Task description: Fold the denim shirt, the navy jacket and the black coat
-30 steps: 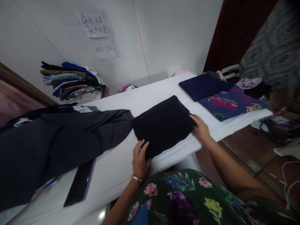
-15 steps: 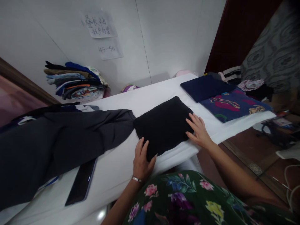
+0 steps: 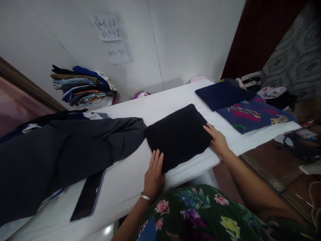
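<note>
A folded black garment [image 3: 178, 135] lies flat on the white-covered table in front of me. My left hand [image 3: 154, 174] is at its near left corner, fingers together on the cloth and the thumb tucked out of sight at the edge. At the right edge, my right hand [image 3: 217, 140] has its fingers on top, with its thumb hidden under the cloth. Both hands grip the garment by its edges. A dark grey garment [image 3: 82, 144] is spread out on the left, its end touching the black one.
A phone [image 3: 87, 195] lies near the front left, partly under the grey garment. A stack of folded clothes [image 3: 85, 87] stands against the wall. On the right lie a folded navy garment [image 3: 220, 93] and a patterned blue garment [image 3: 258, 113]. Paper signs [image 3: 110, 26] hang on the wall.
My right hand has closed from spread fingers onto the garment's right edge, its thumb now hidden. My left fingers have drawn together and the left thumb has gone under the edge.
</note>
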Available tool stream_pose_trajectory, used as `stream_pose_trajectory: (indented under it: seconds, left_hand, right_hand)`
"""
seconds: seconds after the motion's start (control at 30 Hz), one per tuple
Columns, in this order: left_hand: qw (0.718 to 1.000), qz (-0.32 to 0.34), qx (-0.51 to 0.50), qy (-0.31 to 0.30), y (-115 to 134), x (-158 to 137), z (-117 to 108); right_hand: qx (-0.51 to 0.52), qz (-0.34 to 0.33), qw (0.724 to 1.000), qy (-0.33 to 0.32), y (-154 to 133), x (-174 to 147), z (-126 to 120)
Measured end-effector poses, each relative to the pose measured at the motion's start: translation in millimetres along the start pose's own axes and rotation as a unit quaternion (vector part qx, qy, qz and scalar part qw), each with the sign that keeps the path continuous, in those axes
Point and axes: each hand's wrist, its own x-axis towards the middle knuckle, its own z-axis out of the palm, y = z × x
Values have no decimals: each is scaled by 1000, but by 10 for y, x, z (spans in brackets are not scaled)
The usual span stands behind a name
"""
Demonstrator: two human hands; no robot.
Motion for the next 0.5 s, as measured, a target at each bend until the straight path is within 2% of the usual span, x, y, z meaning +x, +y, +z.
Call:
stream_pose_trajectory:
  seconds: [0.23,0.3,0.33,0.37,0.4,0.5]
  left_hand:
    - [998,-5,-56,-6,-8,7,-118]
    - [994,-13,-106,-13,-54,5,-183]
    - [990,-21,-136,-14,-83,6,-210]
    - [985,-34,-167,-11,-115,13,-229]
    - [979,-54,-198,-4,-151,29,-241]
    - [950,-150,-272,30,-275,164,-227]
  right_hand:
    - [81,1,996,-23,5,-10,-63]
    - [140,42,989,2,-17,-47,-68]
    - [181,87,979,27,-35,-74,-69]
    - [233,144,960,55,-59,-104,-71]
    - [294,207,930,79,-90,-135,-77]
    - [485,350,795,106,-218,-209,-120]
